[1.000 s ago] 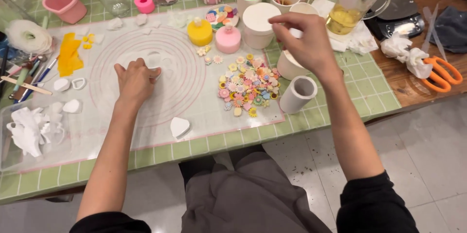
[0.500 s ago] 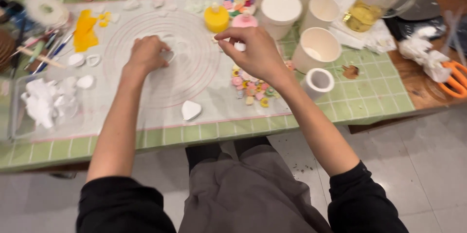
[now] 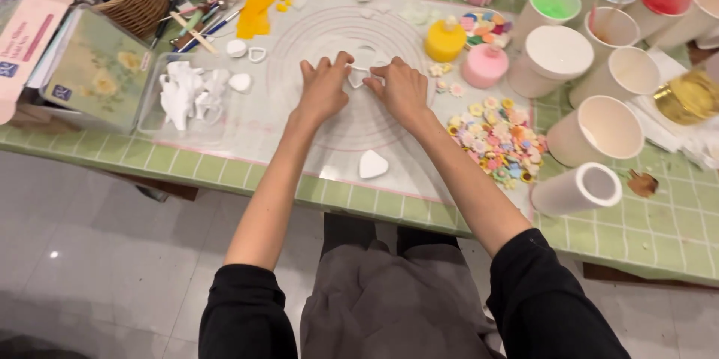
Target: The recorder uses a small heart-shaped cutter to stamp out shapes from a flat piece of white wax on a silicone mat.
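- Left hand [image 3: 323, 89] and right hand [image 3: 403, 88] both down on translucent mat w/ ring markings [image 3: 299, 115], side by side near mat centre.
- Small white cutter piece [image 3: 358, 76] between the two hands; fingertips of both touching it. Exact shape too small to tell.
- Left grip: fingers curled, tips pressed on cutter's left edge. Right grip: fingers curled, tips pressed on right edge. Both pinching the piece from either side.
- White heart shape [image 3: 373, 165] flat on mat, nearer mat's front edge, well apart from hands.
- Pile of small coloured flowers [image 3: 498, 142] right of right forearm, on mat edge.
- Yellow mould [image 3: 445, 40] and pink mould [image 3: 484, 66] beyond right hand, just beside each other.
- White cups [image 3: 595, 130] and paint cups at desk's right end; one white cup lying on side [image 3: 577, 189].
- Clear tray w/ white scraps [image 3: 187, 93] left of mat centre.
- Green tiled desk [image 3: 644, 231] under all.
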